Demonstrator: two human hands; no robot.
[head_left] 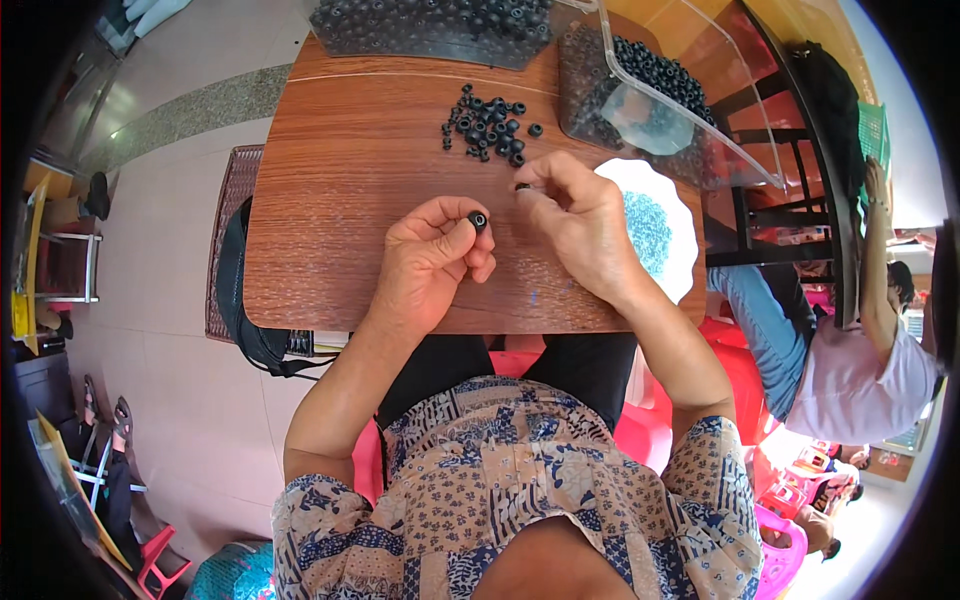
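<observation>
Between the thumb and fingers of my left hand (432, 250) is a black bead (478, 219), its hole facing up. My right hand (585, 215) pinches a small black piece (523, 187) at its fingertips; too little of it shows to name its kind. The two hands are apart, both above the wooden table. Just beyond them lies a loose pile of black beads (490, 128) in different sizes. Beside my right wrist is a white scalloped plate (683, 225) holding tiny blue-green grains, partly hidden by that hand and forearm.
Clear plastic bins of black beads stand at the far edge, one box (430, 50) in the middle and another (590, 95) at right with its rim jutting out. A dark bag (235, 275) hangs by the table's left side. Another person (850, 375) sits at right.
</observation>
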